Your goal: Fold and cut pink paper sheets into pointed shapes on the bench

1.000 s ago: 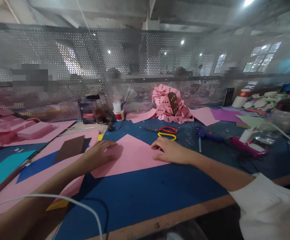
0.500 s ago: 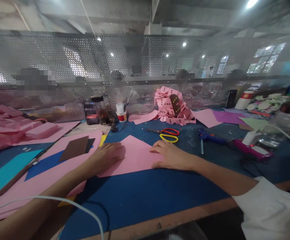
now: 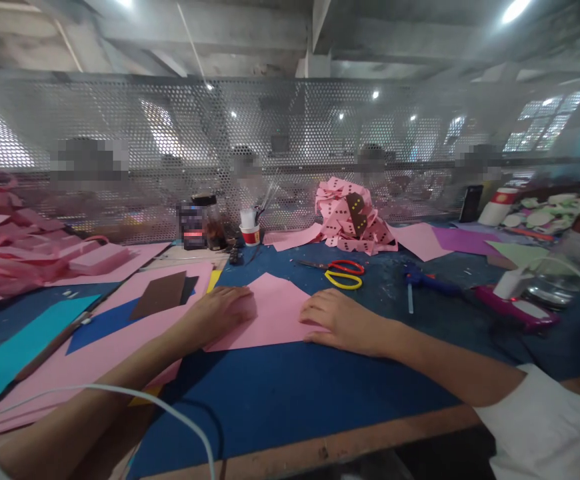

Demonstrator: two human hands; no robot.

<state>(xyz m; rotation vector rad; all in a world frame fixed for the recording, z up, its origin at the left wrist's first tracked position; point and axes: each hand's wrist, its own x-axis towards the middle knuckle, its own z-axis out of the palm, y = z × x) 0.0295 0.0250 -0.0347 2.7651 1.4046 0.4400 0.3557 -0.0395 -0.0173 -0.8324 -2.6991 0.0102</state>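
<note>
A sheet of pink craft paper or thin foam (image 3: 276, 308) lies on the blue tabletop in front of me, its pointed top edge facing away. My left hand (image 3: 223, 313) rests on its left side, fingers laid on the surface and partly curled. On the right edge sits my right hand (image 3: 337, 322), fingers spread and slightly bent, with the thumb near the lower edge. Both hands touch the sheet without lifting it. Scissors (image 3: 344, 272) with red and yellow handles lie open just beyond my right hand.
A blue glue gun (image 3: 427, 279) and a magenta device (image 3: 515, 308) lie at the right. A heap of dotted pink pieces (image 3: 337, 213) stands by the mesh partition (image 3: 290, 120). Pink sheets (image 3: 120, 350) cover the left, and a white cable (image 3: 170, 405) crosses my left forearm.
The camera view has shifted slightly. My right hand has moved a little leftward over the sheet's right side, while the left hand keeps its place on the paper.
</note>
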